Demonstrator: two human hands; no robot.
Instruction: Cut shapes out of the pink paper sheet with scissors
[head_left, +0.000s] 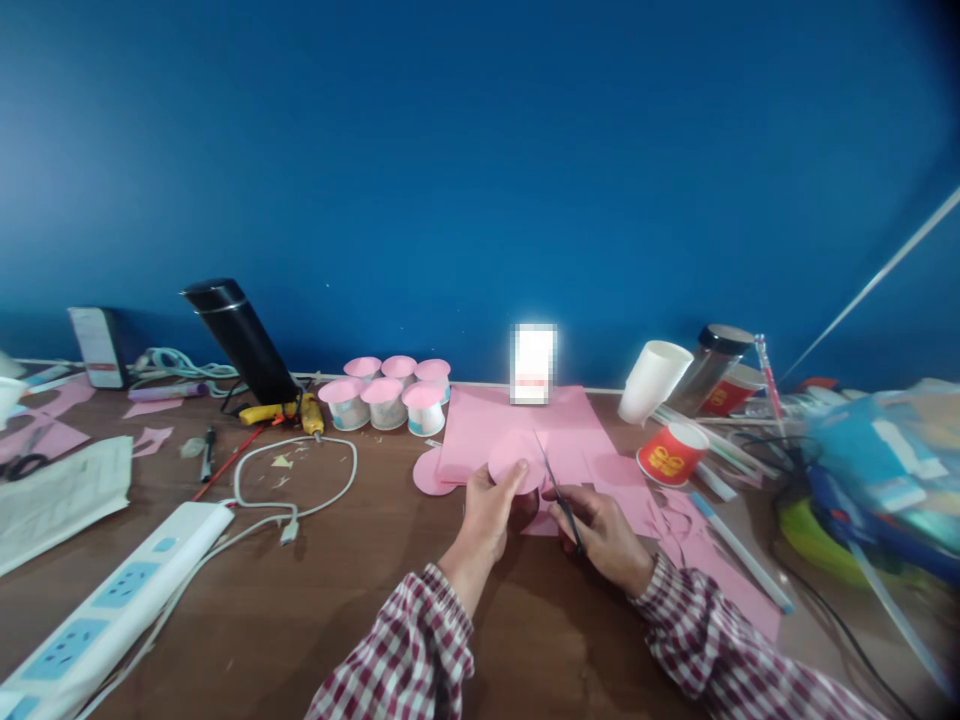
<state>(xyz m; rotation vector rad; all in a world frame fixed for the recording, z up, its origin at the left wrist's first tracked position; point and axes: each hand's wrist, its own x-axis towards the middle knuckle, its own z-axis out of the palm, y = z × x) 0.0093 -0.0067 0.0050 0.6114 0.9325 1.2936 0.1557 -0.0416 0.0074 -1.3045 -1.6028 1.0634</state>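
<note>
Between thumb and fingers, my left hand [491, 500] pinches a round pink paper disc [514, 462]. My right hand [602, 530] grips a pair of scissors [564, 505] with dark handles, its blades pointing up and away beside the disc's right edge. Beneath both hands lie pink paper sheets [480, 430]. Another pink disc [433, 474] rests at the left edge of the sheets. Several small cups [385, 405] with pink paper tops stand in two rows behind, to the left of the sheets.
A red paper cup [671, 456] lies tilted on the right, near white stacked cups [655, 380] and a dark-lidded jar [716, 365]. Pink scraps [724, 570] trail rightward. A power strip [112, 610], white cable [300, 515], glue gun [285, 412] and black flask [240, 340] occupy the left.
</note>
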